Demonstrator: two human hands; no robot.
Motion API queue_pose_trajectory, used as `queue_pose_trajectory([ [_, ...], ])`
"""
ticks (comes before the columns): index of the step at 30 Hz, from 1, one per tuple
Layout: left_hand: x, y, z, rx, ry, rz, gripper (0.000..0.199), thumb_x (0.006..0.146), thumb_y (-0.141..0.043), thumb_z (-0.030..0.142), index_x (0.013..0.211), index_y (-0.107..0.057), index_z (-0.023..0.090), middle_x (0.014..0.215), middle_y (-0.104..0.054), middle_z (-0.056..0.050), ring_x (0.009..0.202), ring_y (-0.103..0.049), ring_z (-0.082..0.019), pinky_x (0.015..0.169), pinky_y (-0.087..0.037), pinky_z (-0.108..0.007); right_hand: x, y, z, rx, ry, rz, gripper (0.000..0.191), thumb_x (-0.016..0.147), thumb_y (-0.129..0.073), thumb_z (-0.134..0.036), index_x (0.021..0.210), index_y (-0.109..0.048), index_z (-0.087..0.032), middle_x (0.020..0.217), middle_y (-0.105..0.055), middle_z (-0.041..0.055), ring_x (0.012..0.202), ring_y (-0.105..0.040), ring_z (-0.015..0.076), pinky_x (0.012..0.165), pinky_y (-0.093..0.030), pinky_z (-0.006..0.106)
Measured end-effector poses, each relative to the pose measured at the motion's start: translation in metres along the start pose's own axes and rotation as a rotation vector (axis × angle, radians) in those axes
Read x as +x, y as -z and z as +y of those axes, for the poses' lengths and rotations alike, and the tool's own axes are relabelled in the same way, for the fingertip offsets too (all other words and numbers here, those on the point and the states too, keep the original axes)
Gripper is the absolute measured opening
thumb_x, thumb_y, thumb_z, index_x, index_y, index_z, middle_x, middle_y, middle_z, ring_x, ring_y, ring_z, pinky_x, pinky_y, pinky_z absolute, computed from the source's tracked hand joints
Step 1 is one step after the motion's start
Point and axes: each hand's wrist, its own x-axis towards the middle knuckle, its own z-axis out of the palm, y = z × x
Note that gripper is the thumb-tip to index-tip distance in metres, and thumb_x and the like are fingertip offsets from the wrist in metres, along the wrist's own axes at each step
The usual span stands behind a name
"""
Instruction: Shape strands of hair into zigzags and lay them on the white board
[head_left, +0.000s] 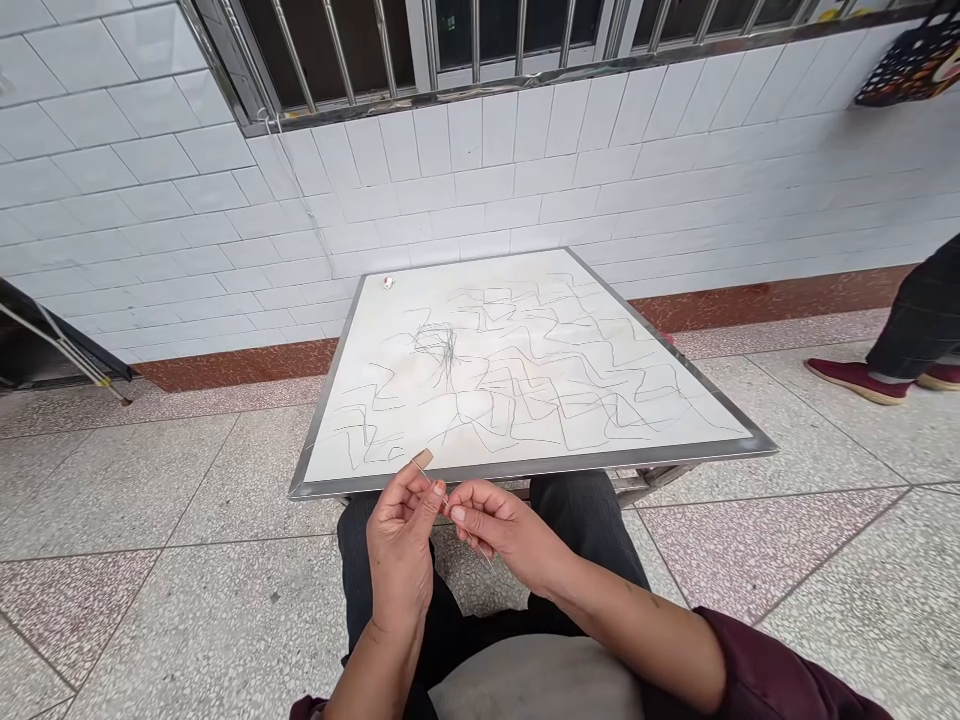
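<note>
Close together, my left hand and my right hand are just in front of the near edge of a white table. A thin wire runs between them, its lower end hanging below my right fingers. The thumb and fingers of both hands pinch it. One left fingertip has a tan covering. Many thin, bent dark wires lie spread over the tabletop, and a tangled bunch of wires is left of the middle.
At the table's far left corner is a small white and red object. Behind stands a tiled wall with a barred window. A person's leg and red shoe show at the right. A dark bag hangs above.
</note>
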Motion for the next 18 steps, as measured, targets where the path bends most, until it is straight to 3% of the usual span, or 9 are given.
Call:
queue_pose_trajectory([
  [5, 0.0, -0.002, 0.0, -0.097, 0.023, -0.028, 0.037, 0.074, -0.08, 0.033, 0.108, -0.073, 0.021, 0.074, -0.058, 0.003, 0.066, -0.055, -0.009, 0.064, -0.047, -0.021, -0.001, 0.001, -0.006, 0.285, -0.196, -0.067, 0.032, 0.076, -0.078, -0.043, 0.082, -0.06, -0.017, 0.067, -0.049, -0.0047, 0.055, -0.036, 0.0064, 0.051, -0.025, 0.02],
  [8, 0.0, -0.002, 0.002, -0.073, 0.017, -0.013, 0.037, 0.073, -0.08, 0.033, 0.107, -0.074, 0.02, 0.069, -0.058, 0.003, 0.063, -0.056, -0.009, 0.062, -0.047, -0.021, -0.001, 0.001, -0.004, 0.243, -0.202, -0.075, 0.034, 0.078, -0.076, -0.046, 0.081, -0.059, -0.017, 0.068, -0.049, -0.0043, 0.055, -0.036, 0.0064, 0.051, -0.025, 0.02],
  [14, 0.001, -0.001, 0.001, 0.007, -0.011, 0.074, 0.035, 0.073, -0.08, 0.031, 0.106, -0.074, 0.019, 0.062, -0.057, 0.006, 0.059, -0.055, -0.008, 0.064, -0.047, -0.021, -0.002, 0.001, 0.007, -0.329, 0.218, 0.093, 0.016, 0.091, -0.062, -0.036, 0.099, -0.06, -0.023, 0.079, -0.058, -0.0018, 0.068, -0.05, 0.0115, 0.065, -0.04, 0.024],
  [18, 0.002, 0.0, 0.0, 0.045, -0.013, 0.09, 0.034, 0.074, -0.078, 0.031, 0.106, -0.074, 0.02, 0.059, -0.055, 0.007, 0.059, -0.055, -0.008, 0.064, -0.047, -0.02, -0.003, 0.002, 0.01, -0.703, 0.46, 0.166, 0.01, 0.094, -0.055, -0.025, 0.097, -0.064, -0.023, 0.088, -0.064, 0.0022, 0.079, -0.058, 0.0152, 0.073, -0.045, 0.028],
])
